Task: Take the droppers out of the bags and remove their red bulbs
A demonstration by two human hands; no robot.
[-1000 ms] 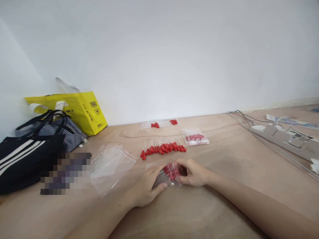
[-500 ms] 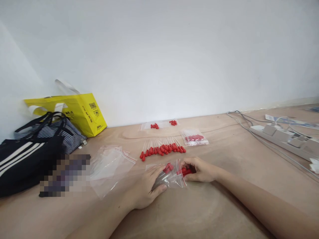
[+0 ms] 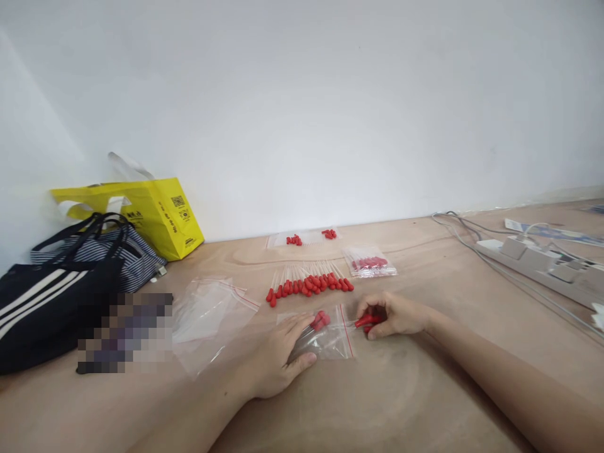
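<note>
My left hand lies flat on a clear zip-lock bag, fingers stretched out, pressing it to the table. Inside that bag are a few red-bulbed droppers. Just right of the bag's red-striped mouth, my right hand is closed around several more red-bulbed droppers. Their thin stems point left, toward the bag's mouth. Beyond both hands lies a row of droppers, red bulbs nearest me and clear stems pointing away.
A filled zip bag lies behind on the right, another pack by the wall. Flat clear bags are at left. A dark bag and yellow bag stand far left. A power strip with cables lies right.
My right hand has drawn back a little to the right with its droppers, away from the bag's mouth, and the mouth lies flatter. My left hand has stayed in place.
</note>
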